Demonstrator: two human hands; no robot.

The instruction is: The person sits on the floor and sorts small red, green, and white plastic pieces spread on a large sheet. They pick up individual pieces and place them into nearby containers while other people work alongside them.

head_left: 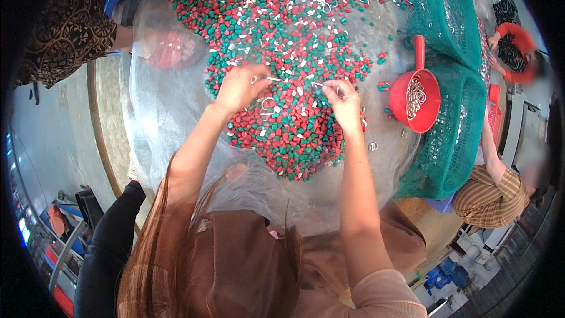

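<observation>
- Head view: sorting is under way; the left hand (240, 86) and right hand (343, 103) rest on the pile of red and green cones (288, 70), left of the red scoop (415, 101).
- Both hands' fingers pinch small metal rings (268, 103) out of the cones.
- Judged next: carrying the picked rings to the scoop, which already holds some.

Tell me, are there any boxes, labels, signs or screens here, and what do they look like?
None that can be made out.
Red scoop: right of the pile, round with a handle, holding metal rings.
Green mesh basket: far right, netted walls.
</observation>
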